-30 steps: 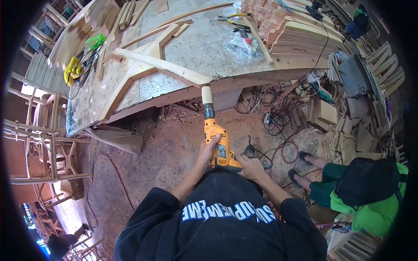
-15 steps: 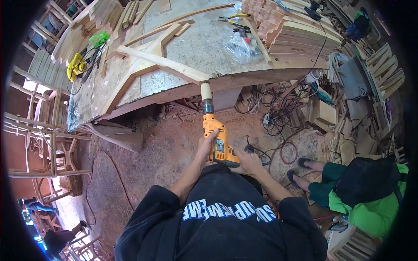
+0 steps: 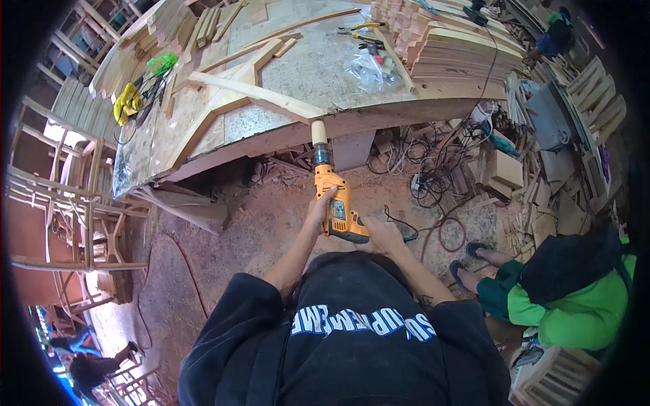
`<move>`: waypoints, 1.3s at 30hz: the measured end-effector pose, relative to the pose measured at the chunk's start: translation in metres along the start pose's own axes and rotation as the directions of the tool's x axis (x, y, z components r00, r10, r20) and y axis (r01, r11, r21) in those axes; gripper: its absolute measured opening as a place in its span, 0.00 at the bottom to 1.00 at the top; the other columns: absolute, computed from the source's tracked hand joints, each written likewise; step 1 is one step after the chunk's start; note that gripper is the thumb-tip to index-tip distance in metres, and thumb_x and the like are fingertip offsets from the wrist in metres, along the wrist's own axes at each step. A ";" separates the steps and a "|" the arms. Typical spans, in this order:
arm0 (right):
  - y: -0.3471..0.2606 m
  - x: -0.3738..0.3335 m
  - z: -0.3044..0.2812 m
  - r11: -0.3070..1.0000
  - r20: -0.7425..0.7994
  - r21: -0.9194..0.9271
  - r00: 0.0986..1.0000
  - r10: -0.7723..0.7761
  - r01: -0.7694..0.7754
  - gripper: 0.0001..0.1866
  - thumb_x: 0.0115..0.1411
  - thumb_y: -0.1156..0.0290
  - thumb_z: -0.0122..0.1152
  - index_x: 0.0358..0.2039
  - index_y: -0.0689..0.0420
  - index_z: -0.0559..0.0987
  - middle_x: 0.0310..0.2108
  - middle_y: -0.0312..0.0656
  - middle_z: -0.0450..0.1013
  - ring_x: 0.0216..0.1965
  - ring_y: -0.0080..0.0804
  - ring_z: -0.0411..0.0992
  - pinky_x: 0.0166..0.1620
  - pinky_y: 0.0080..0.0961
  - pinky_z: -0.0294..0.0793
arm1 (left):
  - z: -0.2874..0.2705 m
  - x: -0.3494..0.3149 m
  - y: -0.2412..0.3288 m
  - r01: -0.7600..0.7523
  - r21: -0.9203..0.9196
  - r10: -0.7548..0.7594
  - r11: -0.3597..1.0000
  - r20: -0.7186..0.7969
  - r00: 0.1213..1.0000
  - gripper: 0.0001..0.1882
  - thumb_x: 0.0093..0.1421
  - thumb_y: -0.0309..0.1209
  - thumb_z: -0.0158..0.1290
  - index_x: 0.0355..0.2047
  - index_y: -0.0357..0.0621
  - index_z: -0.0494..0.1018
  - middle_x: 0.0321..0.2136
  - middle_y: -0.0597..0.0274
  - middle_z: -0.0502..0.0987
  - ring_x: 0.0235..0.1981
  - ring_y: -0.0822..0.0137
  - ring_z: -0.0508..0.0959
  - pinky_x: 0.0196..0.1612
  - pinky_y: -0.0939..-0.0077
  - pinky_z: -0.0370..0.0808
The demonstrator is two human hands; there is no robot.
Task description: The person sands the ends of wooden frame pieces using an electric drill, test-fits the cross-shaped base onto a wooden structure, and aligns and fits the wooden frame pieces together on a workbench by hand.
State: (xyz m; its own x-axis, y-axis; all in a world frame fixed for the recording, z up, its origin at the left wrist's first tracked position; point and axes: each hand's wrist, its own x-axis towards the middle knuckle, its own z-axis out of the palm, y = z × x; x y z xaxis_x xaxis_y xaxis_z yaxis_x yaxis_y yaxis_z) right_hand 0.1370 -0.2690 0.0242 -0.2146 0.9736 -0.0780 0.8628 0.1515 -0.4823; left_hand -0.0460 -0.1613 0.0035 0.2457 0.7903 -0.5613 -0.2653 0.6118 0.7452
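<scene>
Chairs of bare wood [image 3: 64, 203] stand stacked at the far left, beside a workbench [image 3: 305, 81] whose top carries a yellow tool [image 3: 126, 103], loose wooden slats and a joined wooden frame [image 3: 250, 95]. Near the middle, the left hand [image 3: 319, 208] wraps around the body of a yellow power drill [image 3: 338, 203], which points up toward the bench edge with a pale cylindrical attachment [image 3: 318, 132] at its tip, close under the frame's end. The right hand [image 3: 380, 237] is clenched around the drill's rear grip, just beside the left. Tangled cables [image 3: 433, 176] lie on the reddish sawdust floor further right, and a person in a green top [image 3: 575, 304] sits at the far right.
</scene>
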 end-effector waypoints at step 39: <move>0.043 0.295 -0.048 0.971 -0.248 0.239 0.965 0.087 -0.026 0.17 0.61 0.56 0.55 0.41 0.55 0.81 0.42 0.46 0.76 0.45 0.46 0.74 0.47 0.34 0.71 | -0.206 -0.163 0.014 -0.359 -0.193 0.245 0.913 -0.443 0.862 0.25 0.57 0.37 0.59 0.51 0.37 0.67 0.42 0.58 0.76 0.42 0.65 0.78 0.48 0.70 0.75</move>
State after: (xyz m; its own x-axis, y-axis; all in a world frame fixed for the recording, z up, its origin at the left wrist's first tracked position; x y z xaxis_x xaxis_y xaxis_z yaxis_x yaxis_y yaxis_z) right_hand 0.1327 0.0333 0.0224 -0.0179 0.9949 0.0991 0.7335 0.0804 -0.6749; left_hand -0.2815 -0.2744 0.0311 -0.2662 0.8467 -0.4607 -0.5107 0.2814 0.8124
